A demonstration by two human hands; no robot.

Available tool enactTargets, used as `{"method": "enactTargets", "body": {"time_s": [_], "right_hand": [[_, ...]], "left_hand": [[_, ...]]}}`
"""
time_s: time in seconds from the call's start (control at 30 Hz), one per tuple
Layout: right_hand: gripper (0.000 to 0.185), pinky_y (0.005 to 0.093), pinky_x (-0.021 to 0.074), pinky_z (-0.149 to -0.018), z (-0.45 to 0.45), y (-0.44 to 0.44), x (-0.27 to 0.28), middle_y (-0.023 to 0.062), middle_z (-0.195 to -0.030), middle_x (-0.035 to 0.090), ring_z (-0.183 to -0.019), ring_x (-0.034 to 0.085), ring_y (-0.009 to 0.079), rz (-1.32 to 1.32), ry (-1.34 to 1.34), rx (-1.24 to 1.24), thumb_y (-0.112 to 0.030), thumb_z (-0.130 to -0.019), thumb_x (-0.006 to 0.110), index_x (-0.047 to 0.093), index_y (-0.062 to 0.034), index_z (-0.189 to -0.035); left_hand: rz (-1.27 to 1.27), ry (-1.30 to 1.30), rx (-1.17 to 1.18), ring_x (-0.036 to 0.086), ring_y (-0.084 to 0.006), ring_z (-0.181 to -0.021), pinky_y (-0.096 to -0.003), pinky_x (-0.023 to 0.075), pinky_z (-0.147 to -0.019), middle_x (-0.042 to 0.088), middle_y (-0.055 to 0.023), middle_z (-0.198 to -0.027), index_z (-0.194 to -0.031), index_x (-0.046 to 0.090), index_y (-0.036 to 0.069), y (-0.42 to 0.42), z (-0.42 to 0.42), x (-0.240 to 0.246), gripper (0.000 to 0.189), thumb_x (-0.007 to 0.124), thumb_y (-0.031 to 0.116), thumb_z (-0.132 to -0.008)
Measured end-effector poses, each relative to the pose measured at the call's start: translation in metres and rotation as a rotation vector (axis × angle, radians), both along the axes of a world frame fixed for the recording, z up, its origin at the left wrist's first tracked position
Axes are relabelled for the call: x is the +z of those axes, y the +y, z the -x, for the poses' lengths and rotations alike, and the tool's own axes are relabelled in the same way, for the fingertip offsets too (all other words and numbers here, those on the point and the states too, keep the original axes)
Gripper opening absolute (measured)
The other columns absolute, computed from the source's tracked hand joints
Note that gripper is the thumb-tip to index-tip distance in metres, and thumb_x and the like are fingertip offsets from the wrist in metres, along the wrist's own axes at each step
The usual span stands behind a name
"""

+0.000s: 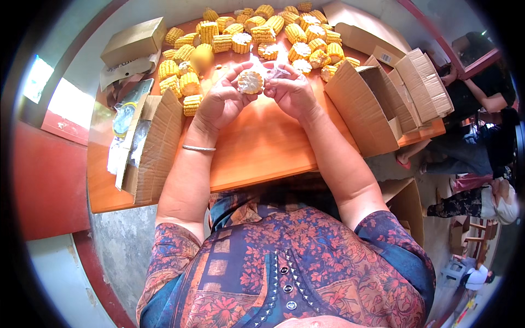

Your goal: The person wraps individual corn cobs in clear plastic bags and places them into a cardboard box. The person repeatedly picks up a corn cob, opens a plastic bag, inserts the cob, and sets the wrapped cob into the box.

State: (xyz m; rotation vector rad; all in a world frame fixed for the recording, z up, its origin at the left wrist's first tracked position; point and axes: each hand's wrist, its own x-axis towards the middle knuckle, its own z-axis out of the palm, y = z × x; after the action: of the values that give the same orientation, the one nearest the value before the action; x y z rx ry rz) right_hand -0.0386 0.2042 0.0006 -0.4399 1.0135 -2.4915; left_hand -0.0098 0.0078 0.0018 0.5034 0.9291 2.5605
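Observation:
My left hand [223,96] grips a short piece of corn cob [250,82], its pale cut end turned toward me. Clear plastic film [277,74], possibly a small bag, is pinched in the fingers of my right hand [292,87], beside the cob. Both hands are above the wooden table [262,143], close together. Beyond them lies a spread of cut yellow corn pieces [262,34], some standing on end and others on their sides. Glare hides part of the film and the fingertips.
An open cardboard box [158,143] at left holds clear plastic. Next to it lies a roll of tape [124,119]. A closed carton [133,41] rests at back left. More open boxes [361,106] line the right side. People [463,156] are in the room at right.

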Motion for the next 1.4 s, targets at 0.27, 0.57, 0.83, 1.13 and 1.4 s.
{"method": "enactTargets", "body": {"time_s": [0.27,0.57,0.83,1.13,1.4], "right_hand": [[0.015,0.0288,0.0491,-0.059,0.001,-0.003,-0.008,0.009,-0.077,0.063,-0.067,0.06,0.0168,-0.003,-0.015,-0.091,-0.004,-0.087,0.061,0.062,0.0022,-0.101],[0.014,0.0296,0.0499,-0.059,0.0,-0.003,-0.006,0.0098,-0.079,0.062,-0.068,0.06,0.0168,-0.006,0.002,-0.11,-0.003,-0.088,0.059,0.061,0.003,-0.101],[0.017,0.0284,0.0498,-0.055,0.0,-0.006,-0.012,0.0088,-0.08,0.062,-0.066,0.059,0.0157,-0.108,0.068,-0.07,-0.004,-0.088,0.061,0.061,0.003,-0.103],[0.021,0.0266,0.0484,-0.057,-0.002,-0.006,-0.007,0.0092,-0.088,0.063,-0.071,0.06,0.0146,-0.103,0.055,-0.04,-0.003,-0.088,0.06,0.059,0.0,-0.109],[0.036,0.0272,0.0501,-0.059,-0.002,-0.002,-0.004,0.0122,-0.096,0.062,-0.08,0.061,0.0177,-0.103,0.067,0.015,-0.001,-0.085,0.061,0.052,-0.0015,-0.12]], "left_hand": [[0.175,0.051,0.091,0.062,-0.022,-0.098,-0.0296,0.0548,-0.079,0.059,-0.0132,-0.114,-0.128,0.044,0.003,0.004,-0.001,-0.003,0.048,0.065,0.005,-0.085],[0.346,-0.099,0.154,0.064,-0.016,-0.087,-0.0292,0.0556,-0.067,0.063,-0.0058,-0.104,-0.12,0.051,0.005,0.013,-0.009,0.01,0.034,0.059,0.024,-0.092],[0.366,-0.034,0.165,0.06,-0.0103,-0.08,-0.0279,0.0508,-0.068,0.063,-0.0016,-0.097,-0.113,0.057,0.007,0.004,0.0,-0.003,0.03,0.062,0.026,-0.09],[0.213,-0.038,0.151,0.062,-0.013,-0.083,-0.0275,0.0514,-0.069,0.064,-0.0042,-0.096,-0.111,0.056,0.007,0.003,-0.002,-0.001,0.027,0.062,0.013,-0.085],[0.154,-0.128,0.224,0.063,-0.0147,-0.082,-0.0293,0.0525,-0.069,0.064,-0.0052,-0.093,-0.107,0.056,0.007,0.001,-0.002,-0.004,0.023,0.062,0.008,-0.085]]}}
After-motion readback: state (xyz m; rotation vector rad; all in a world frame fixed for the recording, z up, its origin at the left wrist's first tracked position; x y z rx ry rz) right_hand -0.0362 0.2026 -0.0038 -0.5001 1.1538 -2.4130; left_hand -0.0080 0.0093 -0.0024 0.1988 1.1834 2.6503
